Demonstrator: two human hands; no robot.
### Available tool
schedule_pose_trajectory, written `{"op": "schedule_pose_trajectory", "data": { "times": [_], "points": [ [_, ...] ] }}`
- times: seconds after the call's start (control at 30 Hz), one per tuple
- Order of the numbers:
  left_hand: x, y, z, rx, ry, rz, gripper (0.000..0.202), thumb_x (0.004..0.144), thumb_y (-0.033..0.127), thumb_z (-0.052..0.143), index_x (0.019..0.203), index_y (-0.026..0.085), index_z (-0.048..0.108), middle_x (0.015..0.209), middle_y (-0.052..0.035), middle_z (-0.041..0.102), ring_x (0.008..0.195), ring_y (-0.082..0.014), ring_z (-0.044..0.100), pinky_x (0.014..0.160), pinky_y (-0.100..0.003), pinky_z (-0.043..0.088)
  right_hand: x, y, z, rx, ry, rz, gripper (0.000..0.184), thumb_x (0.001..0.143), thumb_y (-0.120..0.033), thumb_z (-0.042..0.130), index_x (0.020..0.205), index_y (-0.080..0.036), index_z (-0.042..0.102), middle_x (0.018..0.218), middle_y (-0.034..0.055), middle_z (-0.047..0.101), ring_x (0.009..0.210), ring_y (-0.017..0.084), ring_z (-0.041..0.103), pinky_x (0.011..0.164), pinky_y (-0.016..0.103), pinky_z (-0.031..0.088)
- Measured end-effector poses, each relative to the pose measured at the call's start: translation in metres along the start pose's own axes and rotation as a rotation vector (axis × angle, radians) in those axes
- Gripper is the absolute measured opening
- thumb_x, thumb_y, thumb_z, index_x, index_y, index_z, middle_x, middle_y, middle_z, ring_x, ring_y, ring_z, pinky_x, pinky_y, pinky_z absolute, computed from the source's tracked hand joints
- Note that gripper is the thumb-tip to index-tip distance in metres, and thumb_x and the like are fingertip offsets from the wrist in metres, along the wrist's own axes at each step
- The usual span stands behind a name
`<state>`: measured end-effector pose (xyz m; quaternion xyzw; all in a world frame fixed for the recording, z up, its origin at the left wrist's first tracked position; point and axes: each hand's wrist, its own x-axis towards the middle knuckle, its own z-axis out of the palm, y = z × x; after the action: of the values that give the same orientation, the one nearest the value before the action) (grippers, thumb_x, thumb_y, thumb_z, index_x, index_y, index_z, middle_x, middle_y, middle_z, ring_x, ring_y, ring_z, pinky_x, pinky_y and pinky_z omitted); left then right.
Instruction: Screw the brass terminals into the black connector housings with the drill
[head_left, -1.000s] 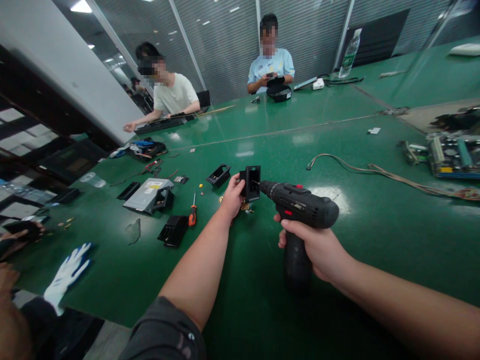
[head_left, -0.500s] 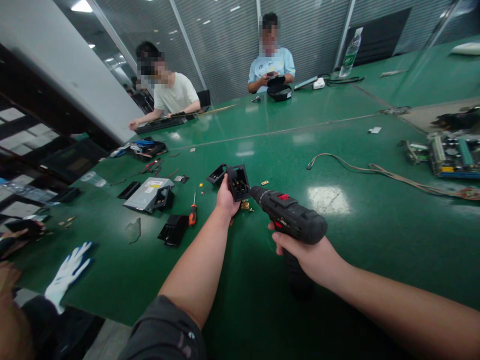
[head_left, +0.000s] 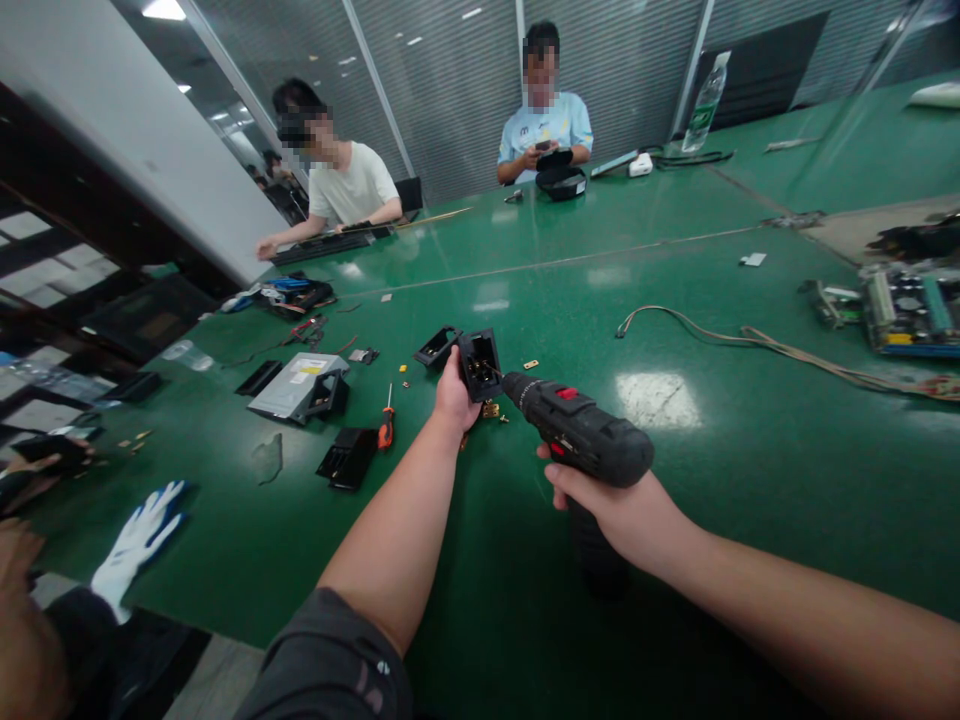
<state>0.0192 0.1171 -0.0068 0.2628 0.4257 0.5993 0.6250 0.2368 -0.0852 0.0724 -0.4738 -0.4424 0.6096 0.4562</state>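
While an orange-handled screwdriver (head_left: 385, 430) lies on the green table (head_left: 225, 520) left of the black plastic housing (head_left: 480, 365), the left hand (head_left: 454, 398) clamps that housing from below, holding it up off the table. The bit of the cordless drill (head_left: 577, 425) reaches into the housing's open face, among small metal parts. The right hand (head_left: 600, 510) wraps closed around the drill's grip. Brass fittings (head_left: 490, 409) lie just below the housing, and a tan cable (head_left: 750, 345) runs well to its right.

The left hand (head_left: 454, 395) has tilted the black housing (head_left: 480, 366), opening upward.
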Motion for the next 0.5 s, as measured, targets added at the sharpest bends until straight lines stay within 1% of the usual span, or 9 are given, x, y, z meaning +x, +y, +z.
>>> {"op": "schedule_pose_trajectory", "data": {
  "times": [0.1, 0.17, 0.37, 0.43, 0.5],
  "points": [
    [0.0004, -0.0002, -0.0001, -0.017, 0.007, 0.0, 0.056, 0.115, 0.069, 0.066, 0.133, 0.019, 0.085, 0.104, -0.0093, 0.089, 0.092, -0.0261, 0.084, 0.091, -0.039, 0.068, 0.0004, -0.0002, 0.0005, 0.016, 0.001, 0.003, 0.053, 0.075, -0.045, 0.09, 0.12, -0.026, 0.07, 0.104, 0.004, 0.081, 0.063, 0.017, 0.07, 0.064, 0.04, 0.066],
    [0.0006, -0.0008, 0.0002, -0.023, 0.016, -0.004, 0.055, 0.116, 0.067, 0.066, 0.132, 0.018, 0.085, 0.102, -0.0089, 0.089, 0.088, -0.025, 0.084, 0.089, -0.038, 0.068, 0.0007, -0.0001, 0.0001, 0.02, 0.006, 0.005, 0.053, 0.075, -0.044, 0.091, 0.119, -0.026, 0.069, 0.104, 0.004, 0.081, 0.063, 0.017, 0.069, 0.064, 0.04, 0.066],
    [0.0015, -0.0032, -0.001, 0.012, 0.024, -0.001, 0.061, 0.115, 0.072, 0.067, 0.128, 0.015, 0.085, 0.099, -0.0092, 0.088, 0.084, -0.0229, 0.084, 0.085, -0.035, 0.069, 0.0022, -0.0017, -0.003, 0.013, 0.006, -0.011, 0.045, 0.076, -0.043, 0.091, 0.114, -0.027, 0.072, 0.1, 0.003, 0.081, 0.062, 0.019, 0.07, 0.063, 0.04, 0.065],
    [0.0012, -0.0036, -0.0009, 0.04, 0.038, 0.008, 0.06, 0.116, 0.071, 0.066, 0.126, 0.015, 0.085, 0.101, -0.0102, 0.089, 0.087, -0.0233, 0.084, 0.087, -0.036, 0.069, 0.0033, -0.0019, -0.0043, -0.007, -0.008, -0.002, 0.051, 0.077, -0.042, 0.091, 0.122, -0.026, 0.073, 0.102, 0.0043, 0.083, 0.063, 0.019, 0.071, 0.064, 0.04, 0.066],
    [0.0003, -0.0037, 0.0, 0.076, 0.05, 0.019, 0.055, 0.118, 0.067, 0.065, 0.123, 0.016, 0.086, 0.104, -0.0109, 0.089, 0.089, -0.0237, 0.085, 0.088, -0.036, 0.069, 0.0049, -0.0008, -0.0062, -0.035, -0.011, -0.001, 0.065, 0.078, -0.042, 0.09, 0.138, -0.024, 0.072, 0.106, 0.006, 0.084, 0.062, 0.02, 0.071, 0.064, 0.041, 0.067]
  ]
}}
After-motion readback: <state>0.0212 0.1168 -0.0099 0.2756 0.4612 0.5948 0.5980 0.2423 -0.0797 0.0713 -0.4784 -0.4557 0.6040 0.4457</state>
